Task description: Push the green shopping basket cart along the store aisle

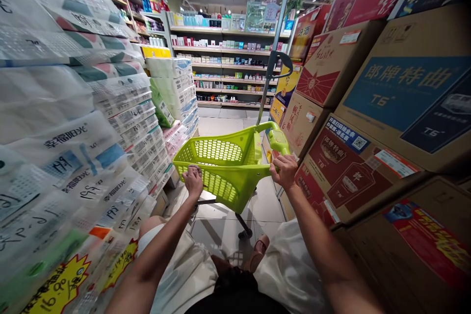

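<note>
A lime-green plastic shopping cart stands crosswise in front of me, with perforated sides and dark legs on wheels. The part of its basket that I can see into shows no goods. My left hand is closed over the basket's near rim toward its left end. At the right end, my right hand grips the cart beside its green handle. Fingers of both hands are wrapped round the plastic and partly hidden. Behind the handle rises a grey metal pole with a dark loop on it.
Tall stacks of wrapped tissue packs line the left side. Cardboard cartons are piled high close on the right. Shelves of small boxes and bottles stand across the far end, beyond a pale tiled floor.
</note>
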A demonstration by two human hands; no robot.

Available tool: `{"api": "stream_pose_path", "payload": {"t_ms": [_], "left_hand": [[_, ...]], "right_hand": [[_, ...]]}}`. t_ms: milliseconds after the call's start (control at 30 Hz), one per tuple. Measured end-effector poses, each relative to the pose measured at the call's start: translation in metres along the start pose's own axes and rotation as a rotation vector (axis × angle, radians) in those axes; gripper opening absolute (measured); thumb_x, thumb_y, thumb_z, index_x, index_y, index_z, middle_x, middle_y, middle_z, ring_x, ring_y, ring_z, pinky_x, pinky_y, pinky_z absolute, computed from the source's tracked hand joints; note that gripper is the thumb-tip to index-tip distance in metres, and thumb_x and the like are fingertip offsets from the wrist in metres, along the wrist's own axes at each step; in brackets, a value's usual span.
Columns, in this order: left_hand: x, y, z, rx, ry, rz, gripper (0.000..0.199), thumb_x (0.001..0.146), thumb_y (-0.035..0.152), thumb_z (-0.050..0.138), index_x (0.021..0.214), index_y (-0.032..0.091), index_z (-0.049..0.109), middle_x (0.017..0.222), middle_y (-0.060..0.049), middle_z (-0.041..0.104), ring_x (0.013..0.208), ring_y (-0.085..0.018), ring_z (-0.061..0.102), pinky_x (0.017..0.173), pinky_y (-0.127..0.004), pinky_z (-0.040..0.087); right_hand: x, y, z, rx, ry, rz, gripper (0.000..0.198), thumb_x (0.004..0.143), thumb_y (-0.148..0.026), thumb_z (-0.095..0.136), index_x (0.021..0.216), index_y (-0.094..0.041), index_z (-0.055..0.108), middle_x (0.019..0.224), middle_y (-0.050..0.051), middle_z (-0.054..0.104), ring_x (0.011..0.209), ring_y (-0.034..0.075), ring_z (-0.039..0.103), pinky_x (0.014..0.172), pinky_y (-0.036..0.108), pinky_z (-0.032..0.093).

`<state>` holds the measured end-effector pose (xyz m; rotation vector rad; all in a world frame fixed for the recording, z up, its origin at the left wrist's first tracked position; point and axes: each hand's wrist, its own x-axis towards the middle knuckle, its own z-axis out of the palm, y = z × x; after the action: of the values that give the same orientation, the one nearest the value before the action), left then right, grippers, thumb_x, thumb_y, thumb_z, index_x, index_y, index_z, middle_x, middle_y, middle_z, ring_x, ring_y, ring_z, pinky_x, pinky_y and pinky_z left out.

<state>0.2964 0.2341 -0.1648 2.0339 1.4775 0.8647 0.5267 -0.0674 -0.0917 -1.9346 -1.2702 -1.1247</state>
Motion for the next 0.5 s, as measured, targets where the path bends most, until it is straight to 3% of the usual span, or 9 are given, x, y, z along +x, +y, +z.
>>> {"api": "stream_pose_path", "payload": {"t_ms": [67, 167, 233, 400, 500], "left_hand": [[-0.001, 0.003, -0.003, -0.047, -0.003, -0.003, 0.023, 0.097, 0.022, 0.046, 0.113, 0.018, 0.062, 0.127, -0.021, 0.053, 0.116, -0.032, 0.059, 0.1, -0.045, 0.05], [0.004, 0.009, -0.01, -0.111, 0.056, -0.169, 0.025, 0.097, 0.02, 0.043, 0.115, 0.017, 0.061, 0.133, -0.022, 0.049, 0.109, -0.031, 0.061, 0.095, -0.045, 0.051], [-0.001, 0.016, -0.007, -0.135, 0.049, -0.203, 0.026, 0.098, 0.021, 0.041, 0.116, 0.016, 0.06, 0.133, -0.022, 0.048, 0.106, -0.03, 0.061, 0.093, -0.044, 0.052], [-0.04, 0.025, 0.015, -0.162, -0.056, 0.106, 0.026, 0.1, 0.023, 0.045, 0.119, 0.02, 0.062, 0.125, -0.016, 0.053, 0.116, -0.028, 0.057, 0.105, -0.042, 0.048], [-0.039, 0.024, 0.02, -0.155, -0.02, 0.082, 0.029, 0.098, 0.018, 0.046, 0.121, 0.02, 0.062, 0.125, -0.017, 0.053, 0.119, -0.028, 0.055, 0.107, -0.043, 0.047]], "right_hand": [[0.0, -0.001, -0.001, -0.008, -0.002, 0.001, 0.029, 0.084, -0.031, 0.052, 0.056, -0.023, 0.047, 0.061, 0.003, 0.055, 0.068, 0.019, 0.046, 0.077, 0.036, 0.032], [0.0, -0.004, -0.003, -0.01, 0.004, 0.0, 0.029, 0.084, -0.031, 0.051, 0.057, -0.023, 0.046, 0.061, 0.003, 0.055, 0.068, 0.019, 0.046, 0.077, 0.036, 0.032], [0.0, -0.006, -0.003, -0.011, 0.01, 0.008, 0.029, 0.084, -0.031, 0.052, 0.057, -0.023, 0.046, 0.061, 0.003, 0.055, 0.068, 0.019, 0.045, 0.076, 0.036, 0.032], [0.0, -0.008, -0.005, -0.011, 0.02, 0.016, 0.028, 0.083, -0.029, 0.053, 0.056, -0.023, 0.045, 0.061, 0.003, 0.053, 0.068, 0.019, 0.044, 0.076, 0.036, 0.032], [0.0, -0.008, -0.007, -0.017, -0.002, 0.012, 0.027, 0.082, -0.03, 0.053, 0.057, -0.022, 0.046, 0.062, 0.003, 0.054, 0.069, 0.019, 0.044, 0.076, 0.036, 0.031]]}}
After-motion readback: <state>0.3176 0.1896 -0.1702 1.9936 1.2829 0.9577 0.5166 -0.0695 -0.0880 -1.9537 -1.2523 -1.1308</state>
